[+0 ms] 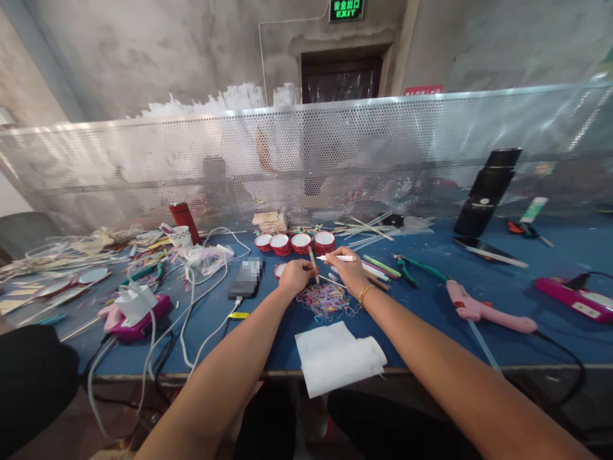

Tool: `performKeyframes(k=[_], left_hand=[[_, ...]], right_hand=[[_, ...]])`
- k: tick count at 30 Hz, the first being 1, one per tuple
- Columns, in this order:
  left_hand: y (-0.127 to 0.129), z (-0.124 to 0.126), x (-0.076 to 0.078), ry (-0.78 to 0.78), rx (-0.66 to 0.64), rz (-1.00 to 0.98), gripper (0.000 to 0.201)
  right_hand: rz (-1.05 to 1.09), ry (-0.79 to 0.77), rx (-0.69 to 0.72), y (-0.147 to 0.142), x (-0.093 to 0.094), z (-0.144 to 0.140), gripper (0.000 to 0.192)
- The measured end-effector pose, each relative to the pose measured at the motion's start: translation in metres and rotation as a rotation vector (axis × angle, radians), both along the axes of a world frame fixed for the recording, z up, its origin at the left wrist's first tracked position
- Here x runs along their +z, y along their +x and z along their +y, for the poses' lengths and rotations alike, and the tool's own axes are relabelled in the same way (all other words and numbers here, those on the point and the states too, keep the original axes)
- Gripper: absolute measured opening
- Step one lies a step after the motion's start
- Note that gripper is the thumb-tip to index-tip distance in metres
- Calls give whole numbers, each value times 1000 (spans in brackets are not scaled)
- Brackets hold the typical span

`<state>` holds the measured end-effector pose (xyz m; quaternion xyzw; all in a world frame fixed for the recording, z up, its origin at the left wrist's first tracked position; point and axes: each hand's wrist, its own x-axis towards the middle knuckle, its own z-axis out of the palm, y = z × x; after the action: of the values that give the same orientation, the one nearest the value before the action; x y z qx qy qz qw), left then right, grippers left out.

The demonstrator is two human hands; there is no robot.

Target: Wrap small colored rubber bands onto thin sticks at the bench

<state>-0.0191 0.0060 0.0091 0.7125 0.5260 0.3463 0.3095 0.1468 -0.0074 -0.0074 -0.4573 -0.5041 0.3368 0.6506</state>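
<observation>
My left hand is closed on a narrow flat stick with a coloured upper part, held upright over the table. In my right hand is a white marker pen, its tip pointing left close to the stick. Just below both hands lies a heap of colourful rubber bands. Behind them stand several round red tins with white tops in a row. Another white-topped piece is partly hidden by my left hand. Several coloured pens lie beside my right hand.
A white cloth lies at the table's front edge. Left are a phone on a cable, a power strip and clutter. Right are pliers, a pink glue gun and a black bottle. A perforated metal screen stands behind.
</observation>
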Motion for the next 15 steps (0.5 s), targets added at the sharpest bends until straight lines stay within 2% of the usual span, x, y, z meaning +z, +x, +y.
performKeyframes(k=[15], left_hand=[[0, -1, 1, -25, 17, 19, 15]], right_hand=[[-20, 45, 24, -3, 2, 0, 34]])
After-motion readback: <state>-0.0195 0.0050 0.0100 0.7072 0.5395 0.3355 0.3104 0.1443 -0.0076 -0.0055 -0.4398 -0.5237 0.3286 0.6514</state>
